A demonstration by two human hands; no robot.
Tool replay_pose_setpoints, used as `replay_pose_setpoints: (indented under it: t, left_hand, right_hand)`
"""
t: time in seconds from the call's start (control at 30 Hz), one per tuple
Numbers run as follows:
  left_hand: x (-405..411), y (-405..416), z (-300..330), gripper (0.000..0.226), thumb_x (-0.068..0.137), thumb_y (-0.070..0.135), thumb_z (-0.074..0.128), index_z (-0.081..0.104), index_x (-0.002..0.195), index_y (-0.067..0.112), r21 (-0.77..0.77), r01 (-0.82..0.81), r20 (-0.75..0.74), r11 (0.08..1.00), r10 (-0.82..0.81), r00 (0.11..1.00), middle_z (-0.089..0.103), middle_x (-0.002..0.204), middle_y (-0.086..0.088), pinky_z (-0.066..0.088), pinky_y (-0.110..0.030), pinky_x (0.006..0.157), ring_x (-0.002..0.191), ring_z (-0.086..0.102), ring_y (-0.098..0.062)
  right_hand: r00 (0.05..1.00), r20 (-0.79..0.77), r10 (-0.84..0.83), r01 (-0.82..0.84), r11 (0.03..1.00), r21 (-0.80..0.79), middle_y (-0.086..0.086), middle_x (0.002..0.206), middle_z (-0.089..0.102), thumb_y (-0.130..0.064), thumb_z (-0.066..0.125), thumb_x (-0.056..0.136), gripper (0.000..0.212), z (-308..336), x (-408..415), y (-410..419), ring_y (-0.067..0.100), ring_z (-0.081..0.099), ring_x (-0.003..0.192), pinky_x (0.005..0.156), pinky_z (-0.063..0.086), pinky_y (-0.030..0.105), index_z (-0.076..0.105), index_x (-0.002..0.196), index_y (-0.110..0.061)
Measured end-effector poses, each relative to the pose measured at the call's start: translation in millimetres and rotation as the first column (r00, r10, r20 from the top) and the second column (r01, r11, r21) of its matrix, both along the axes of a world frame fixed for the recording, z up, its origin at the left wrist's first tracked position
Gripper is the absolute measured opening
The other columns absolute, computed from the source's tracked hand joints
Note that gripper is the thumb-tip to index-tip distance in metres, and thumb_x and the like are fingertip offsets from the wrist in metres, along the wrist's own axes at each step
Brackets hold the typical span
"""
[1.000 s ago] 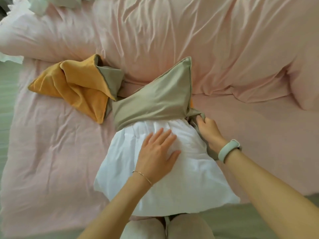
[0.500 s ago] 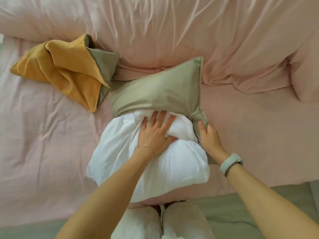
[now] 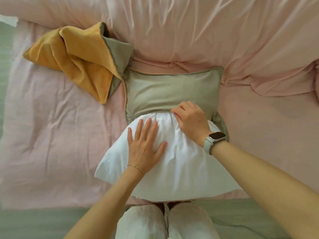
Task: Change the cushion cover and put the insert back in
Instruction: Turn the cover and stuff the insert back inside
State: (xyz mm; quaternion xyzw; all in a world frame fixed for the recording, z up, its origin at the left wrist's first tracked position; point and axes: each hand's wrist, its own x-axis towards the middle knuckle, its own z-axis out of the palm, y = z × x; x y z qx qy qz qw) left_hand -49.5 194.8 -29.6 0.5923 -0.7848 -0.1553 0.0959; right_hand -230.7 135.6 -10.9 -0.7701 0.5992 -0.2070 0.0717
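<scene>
Your left hand [image 3: 145, 145] lies flat on the white insert [image 3: 172, 166], fingers straight and spread, pressing its upper middle. Your right hand [image 3: 189, 121] curls over the gathered far edge of the insert, right at the mouth of the grey-green cover [image 3: 172, 90]; its fingertips are tucked under, so you cannot tell whether they pinch the insert or the cover's hem. Only the far end of the insert sits inside the cover; most of it bulges out toward you, its near edge overhanging the near edge of the pink bed sheet [image 3: 51, 135] above your knees. The cover's far edge meets the rumpled pink duvet [image 3: 207, 31], which leaves little room beyond it. The orange cover [image 3: 74, 56] lies crumpled at far left, one corner touching the grey-green cover's left corner. Bare sheet spreads left and right of the cushion.
</scene>
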Motion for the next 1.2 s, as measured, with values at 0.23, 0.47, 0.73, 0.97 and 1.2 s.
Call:
replay_pose_setpoints:
  t: [0.23, 0.47, 0.73, 0.97, 1.2]
  left_hand:
    - [-4, 2, -18, 0.058, 0.085, 0.051, 0.041, 0.038, 0.133, 0.018, 0.051, -0.026, -0.074, 0.998, 0.030, 0.997, 0.042, 0.143, -0.008, 0.037, -0.044, 0.100, 0.138, 0.021, -0.026]
    - [-1, 4, -24, 0.050, 0.089, 0.044, 0.042, 0.051, 0.128, 0.015, -0.025, -0.035, -0.135, 0.999, 0.032, 0.990, 0.046, 0.140, -0.005, 0.027, -0.036, 0.102, 0.136, 0.028, -0.022]
    - [-4, 8, -25, 0.052, 0.087, 0.043, 0.046, 0.049, 0.130, 0.014, -0.061, -0.059, -0.121, 0.996, 0.051, 0.991, 0.043, 0.142, -0.006, 0.028, -0.040, 0.103, 0.137, 0.027, -0.025]
    - [-14, 2, -20, 0.051, 0.090, 0.040, 0.043, 0.037, 0.137, 0.021, -0.116, 0.035, -0.117, 0.993, -0.048, 0.992, 0.037, 0.146, -0.008, 0.023, -0.047, 0.109, 0.139, 0.024, -0.027]
    - [-42, -28, -29, 0.055, 0.089, 0.037, 0.029, 0.046, 0.131, 0.005, 0.184, 0.090, 0.113, 0.979, -0.112, 0.987, 0.054, 0.130, -0.016, 0.020, -0.043, 0.107, 0.126, 0.044, -0.032]
  right_hand:
    - [0.932, -0.244, 0.269, -0.302, 0.947, -0.109, 0.003, 0.065, 0.056, 0.003, 0.053, 0.071, 0.020, -17, 11, -23, 0.024, 0.053, 0.058, 0.047, 0.040, 0.030, 0.066, 0.072, -0.012]
    - [0.936, -0.275, 0.219, -0.230, 0.973, -0.009, 0.007, 0.080, 0.064, -0.019, 0.049, 0.080, 0.026, -22, -2, -39, 0.028, 0.061, 0.068, 0.050, 0.050, 0.030, 0.064, 0.097, -0.007]
    - [0.842, -0.456, 0.290, -0.336, 0.942, -0.022, 0.007, 0.078, 0.059, -0.001, 0.052, 0.074, 0.014, -20, 10, -46, 0.025, 0.054, 0.063, 0.042, 0.033, 0.029, 0.052, 0.069, -0.015]
    - [0.927, -0.223, 0.300, -0.283, 0.953, 0.105, 0.007, 0.064, 0.057, -0.002, 0.048, 0.073, 0.012, 1, 2, -46, 0.028, 0.056, 0.056, 0.044, 0.036, 0.026, 0.058, 0.067, -0.007]
    - [0.981, 0.190, -0.042, -0.094, 0.752, 0.653, 0.015, 0.103, 0.061, -0.012, 0.040, 0.097, 0.013, 22, 30, -29, 0.031, 0.054, 0.099, 0.080, 0.037, 0.035, 0.053, 0.097, -0.011]
